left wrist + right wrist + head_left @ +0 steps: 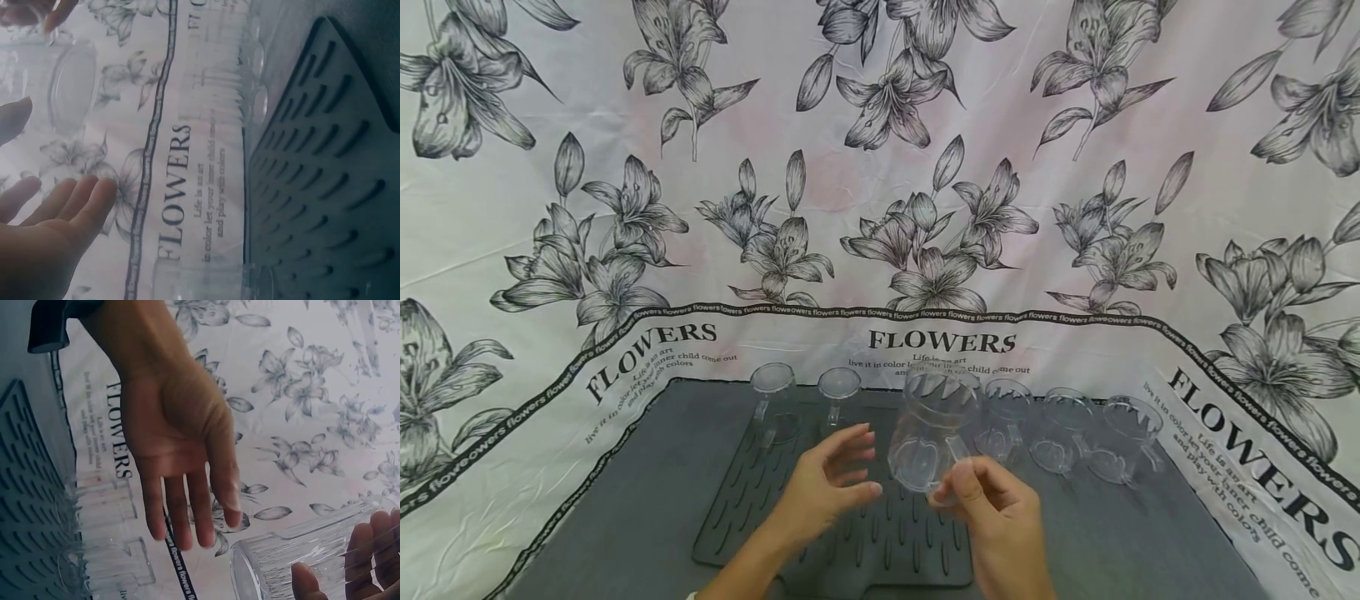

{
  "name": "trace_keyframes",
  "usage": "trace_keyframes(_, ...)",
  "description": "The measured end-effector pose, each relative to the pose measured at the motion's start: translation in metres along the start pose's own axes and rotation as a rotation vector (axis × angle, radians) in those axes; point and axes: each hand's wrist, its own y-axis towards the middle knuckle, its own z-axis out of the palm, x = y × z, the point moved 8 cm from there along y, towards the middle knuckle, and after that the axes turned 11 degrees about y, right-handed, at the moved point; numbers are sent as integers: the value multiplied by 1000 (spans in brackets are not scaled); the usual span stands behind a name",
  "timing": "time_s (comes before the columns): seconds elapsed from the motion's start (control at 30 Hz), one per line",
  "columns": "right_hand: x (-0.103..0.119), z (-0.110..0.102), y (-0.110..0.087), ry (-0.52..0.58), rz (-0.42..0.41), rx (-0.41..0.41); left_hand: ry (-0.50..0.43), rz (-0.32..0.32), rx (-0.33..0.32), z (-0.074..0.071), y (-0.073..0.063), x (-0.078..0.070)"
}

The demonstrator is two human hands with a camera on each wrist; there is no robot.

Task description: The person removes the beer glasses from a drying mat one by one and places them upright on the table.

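Observation:
A clear mug (936,417) is held up over the dark ribbed mat (917,550). My right hand (996,512) pinches its handle between thumb and fingers, low on the mug's right side. The right wrist view shows the mug's (275,562) fluted wall close to the right fingers (359,562). To the left of the mug, my left hand (827,475) is apart from it, palm turned toward it and fingers loosely extended. Nothing is in the left hand; the right wrist view also shows the left palm (181,425) bare.
Two clear mugs, one at the far left (772,383) and one beside it (838,385), stand toward the mat's back edge. Further clear mugs (1060,433) stand in a row at the back right on the grey tabletop (1120,533). A flower-printed cloth (790,333) hangs behind.

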Motion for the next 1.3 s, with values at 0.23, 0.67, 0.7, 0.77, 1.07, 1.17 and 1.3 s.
trace_keyframes(0.23,3,-10,-4,71,-60,20,46,-21,-63,-22,-14,13)
trace_keyframes(0.67,9,-33,-6,56,-133,-38,63,-94,-193,-56,-38,32)
trace_keyframes(0.7,10,-34,-7,55,-137,-43,68,-94,-204,-58,-40,33)
trace_keyframes(0.77,10,-37,-7,28,-143,-65,78,-98,-221,-62,-43,36)
trace_keyframes(1.07,11,-57,-14,-100,-138,-197,235,-86,-300,-82,-57,46)
trace_keyframes(1.17,10,-64,-16,-120,-127,-232,288,-111,-321,-88,-62,51)
trace_keyframes(1.3,9,-73,-18,-163,-120,-304,316,-132,-336,-95,-68,58)
